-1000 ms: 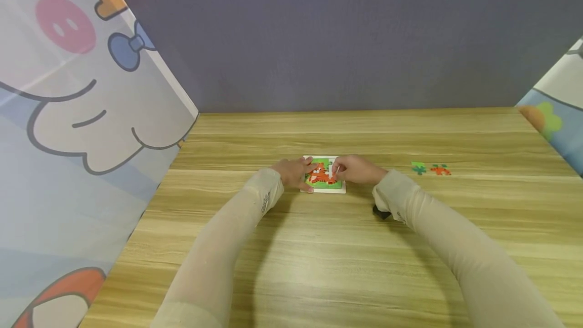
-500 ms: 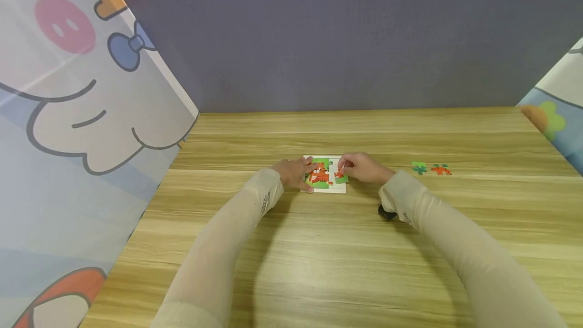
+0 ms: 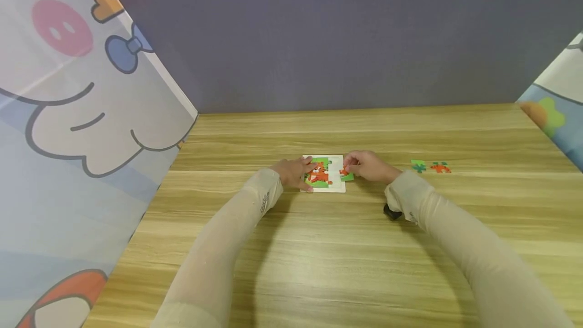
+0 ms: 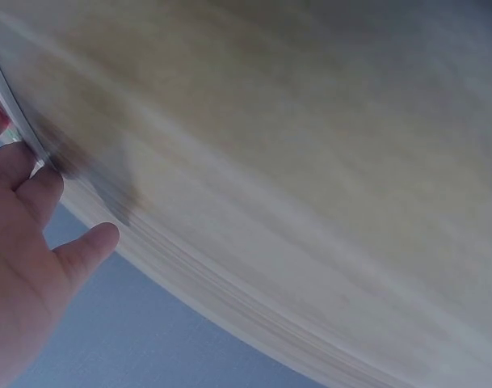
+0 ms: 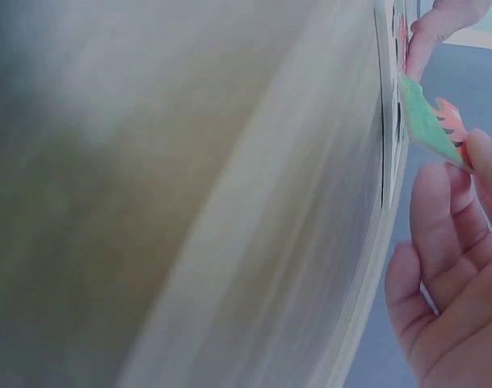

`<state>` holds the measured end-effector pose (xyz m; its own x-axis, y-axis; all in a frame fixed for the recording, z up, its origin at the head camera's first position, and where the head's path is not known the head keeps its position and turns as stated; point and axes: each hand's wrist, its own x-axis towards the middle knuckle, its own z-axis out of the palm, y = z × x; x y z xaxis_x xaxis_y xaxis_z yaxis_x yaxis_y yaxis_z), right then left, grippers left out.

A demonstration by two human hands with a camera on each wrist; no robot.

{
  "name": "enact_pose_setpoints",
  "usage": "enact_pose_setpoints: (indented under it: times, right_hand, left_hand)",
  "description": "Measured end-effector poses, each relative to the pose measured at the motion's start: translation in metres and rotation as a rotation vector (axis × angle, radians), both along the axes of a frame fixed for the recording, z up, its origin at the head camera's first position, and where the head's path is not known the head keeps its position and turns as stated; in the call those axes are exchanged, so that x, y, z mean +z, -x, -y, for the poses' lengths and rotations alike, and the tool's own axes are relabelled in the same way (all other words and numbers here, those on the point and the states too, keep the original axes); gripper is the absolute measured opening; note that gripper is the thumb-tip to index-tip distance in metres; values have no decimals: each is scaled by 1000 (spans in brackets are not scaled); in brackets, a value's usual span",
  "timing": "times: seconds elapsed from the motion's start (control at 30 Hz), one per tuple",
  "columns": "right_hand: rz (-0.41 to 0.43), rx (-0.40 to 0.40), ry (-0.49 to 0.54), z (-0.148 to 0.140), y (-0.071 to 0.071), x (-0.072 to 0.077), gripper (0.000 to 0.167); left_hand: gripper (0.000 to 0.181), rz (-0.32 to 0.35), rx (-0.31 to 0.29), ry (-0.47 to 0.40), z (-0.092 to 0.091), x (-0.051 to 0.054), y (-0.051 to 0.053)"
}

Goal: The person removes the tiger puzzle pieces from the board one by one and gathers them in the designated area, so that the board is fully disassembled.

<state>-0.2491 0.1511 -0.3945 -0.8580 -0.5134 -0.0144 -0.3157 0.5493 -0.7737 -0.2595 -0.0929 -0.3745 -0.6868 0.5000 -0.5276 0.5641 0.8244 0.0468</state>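
A jigsaw puzzle in a white frame lies on the table, its left part filled with an orange tiger on green. My left hand rests on its left side, fingers spread. In the left wrist view, some fingers of that left hand touch the frame's edge. Between thumb and fingers my right hand pinches a green and orange puzzle piece at the frame's right edge. The right wrist view has this puzzle piece tilted, raised off the frame. White backing shows in the frame's right part.
Two loose pieces lie to the right on the wooden table: a green puzzle piece and an orange puzzle piece. A dark grey panel stands behind the table, with a cartoon-printed wall at the left.
My right hand has lifted the puzzle piece out of the lower right of the picture and moved it rightward, uncovering white backing. The left hand has stayed in place.
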Motion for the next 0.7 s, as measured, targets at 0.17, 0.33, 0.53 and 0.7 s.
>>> enact_pose_setpoints:
  times: [0.17, 0.33, 0.53, 0.7]
  right_hand:
    - [63, -25, 29, -6, 0, -1, 8]
    - [38, -31, 18, -11, -2, -1, 9]
    - [-11, -36, -3, -20, -5, 3, 12]
    - [24, -76, 1, -32, -8, 5, 12]
  left_hand:
    - [87, 5, -2, -3, 1, 0, 0]
    - [88, 22, 14, -25, 2, -1, 0]
    - [88, 12, 8, -21, 3, -3, -1]
    - [87, 3, 2, -24, 2, -4, -1]
